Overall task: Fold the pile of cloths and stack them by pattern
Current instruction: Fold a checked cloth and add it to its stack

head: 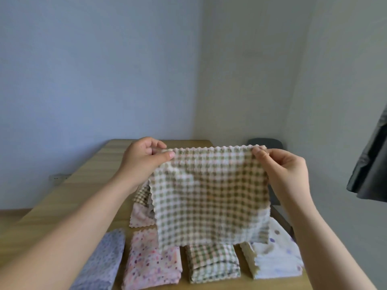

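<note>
- Left hand pinches the top left corner of a checked cloth, thumb in front, fingers curled behind.
- Right hand pinches the top right corner the same way.
- Hands held well apart, so the top edge is pulled taut and roughly level.
- Cloth hangs open and flat in the air above the wooden table, green-and-cream check, zigzag-cut edges, bottom edge clear of the stacks below.
- Four folded stacks in a row on the near edge of the table: lilac print stack far left, pink speckled stack next, checked stack just under the held cloth, white dotted stack on the right.
- Unfolded pile sits behind the row, mostly hidden by the held cloth; a brown check piece and a pale pink piece show at its left.
- Dark chair past the table's far right corner.
- Dark fabric hangs in at the right edge of view.
</note>
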Motion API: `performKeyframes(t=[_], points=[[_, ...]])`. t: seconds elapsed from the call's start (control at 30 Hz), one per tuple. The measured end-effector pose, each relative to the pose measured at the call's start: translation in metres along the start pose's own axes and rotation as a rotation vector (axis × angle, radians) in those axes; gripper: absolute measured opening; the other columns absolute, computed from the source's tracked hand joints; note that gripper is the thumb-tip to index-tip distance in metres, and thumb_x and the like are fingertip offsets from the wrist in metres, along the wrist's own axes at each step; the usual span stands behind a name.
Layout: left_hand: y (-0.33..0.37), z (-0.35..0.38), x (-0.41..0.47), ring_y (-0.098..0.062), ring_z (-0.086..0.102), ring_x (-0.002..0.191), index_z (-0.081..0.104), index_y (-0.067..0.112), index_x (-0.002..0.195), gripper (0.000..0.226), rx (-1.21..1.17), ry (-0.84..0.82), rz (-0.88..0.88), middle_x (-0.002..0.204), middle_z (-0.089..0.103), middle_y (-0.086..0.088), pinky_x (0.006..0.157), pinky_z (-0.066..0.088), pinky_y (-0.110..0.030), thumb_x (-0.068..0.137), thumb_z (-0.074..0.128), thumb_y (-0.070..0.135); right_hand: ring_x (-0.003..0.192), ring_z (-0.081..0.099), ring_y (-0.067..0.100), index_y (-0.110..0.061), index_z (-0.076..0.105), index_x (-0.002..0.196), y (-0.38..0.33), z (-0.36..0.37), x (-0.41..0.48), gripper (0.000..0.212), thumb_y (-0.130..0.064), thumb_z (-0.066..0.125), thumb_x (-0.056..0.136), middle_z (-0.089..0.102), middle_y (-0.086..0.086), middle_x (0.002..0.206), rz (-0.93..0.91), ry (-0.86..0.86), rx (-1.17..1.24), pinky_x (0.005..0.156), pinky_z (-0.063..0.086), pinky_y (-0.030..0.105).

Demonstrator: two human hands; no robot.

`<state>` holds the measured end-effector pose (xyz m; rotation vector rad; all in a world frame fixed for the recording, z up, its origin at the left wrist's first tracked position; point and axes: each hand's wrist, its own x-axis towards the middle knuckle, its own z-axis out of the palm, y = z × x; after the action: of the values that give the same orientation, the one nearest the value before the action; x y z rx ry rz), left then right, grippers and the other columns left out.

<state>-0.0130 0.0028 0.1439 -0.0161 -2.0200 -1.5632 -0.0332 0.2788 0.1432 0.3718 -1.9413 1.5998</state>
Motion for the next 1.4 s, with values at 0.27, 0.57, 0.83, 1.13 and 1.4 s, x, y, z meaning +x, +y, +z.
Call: performKeyframes(t=[0.27,0.57,0.83,1.13,1.4], points=[[-0.018,-0.008,-0.016,-0.014,0.072,0.073,0.069,0.007,0.087,0.017,-0.264,0.066,-0.33,0.09,0.074,-0.01,0.065,0.059,-0.025,0.074,0.079,0.008,0.042,0.04,0.01,-0.015,0.067,0.065,0.02,0.001,-0.021,0.024,-0.03,0.07,0.084,0.05,-0.004,0.045,0.203,0.08,-0.01,0.052,0.04,0.027],[-0.033,0.045,-0.085,-0.003,0.028,0.034,0.076,0.01,0.083,0.01,-0.349,0.228,-0.294,0.05,0.051,0.004,0.035,0.026,-0.012,0.077,0.078,0.018,0.05,0.06,0.015,0.002,0.055,0.076,0.012,0.027,-0.079,0.023,-0.015,0.064,0.089,0.063,0.011,0.054,0.274,-0.145,0.187,0.059,0.051,0.033],[-0.027,0.048,-0.117,0.003,0.068,0.067,0.077,0.019,0.078,0.003,-0.434,0.197,-0.251,0.073,0.076,0.004,0.059,0.047,-0.007,0.075,0.075,0.018,0.056,0.063,0.02,-0.002,0.058,0.074,0.003,0.049,-0.109,0.018,-0.012,0.068,0.086,0.067,0.009,0.061,0.307,-0.344,0.338,0.063,0.055,0.04],[-0.035,0.034,-0.125,-0.031,0.045,0.094,0.072,0.008,0.096,0.044,-0.574,-0.075,-0.261,0.097,0.053,-0.016,0.09,0.039,-0.057,0.077,0.069,0.047,0.083,0.073,0.026,-0.004,0.064,0.098,0.002,0.058,-0.112,0.01,-0.002,0.056,0.092,0.074,0.014,0.086,0.293,-0.5,0.443,0.081,0.057,0.031],[-0.033,0.027,-0.127,-0.032,0.057,0.086,0.075,0.007,0.084,0.024,-0.597,-0.125,-0.255,0.088,0.063,-0.033,0.093,0.049,-0.055,0.086,0.071,0.031,0.067,0.072,0.02,-0.025,0.061,0.107,0.0,0.062,-0.105,0.026,-0.005,0.062,0.09,0.073,0.005,0.071,0.113,-0.526,0.218,0.069,0.057,0.03]])
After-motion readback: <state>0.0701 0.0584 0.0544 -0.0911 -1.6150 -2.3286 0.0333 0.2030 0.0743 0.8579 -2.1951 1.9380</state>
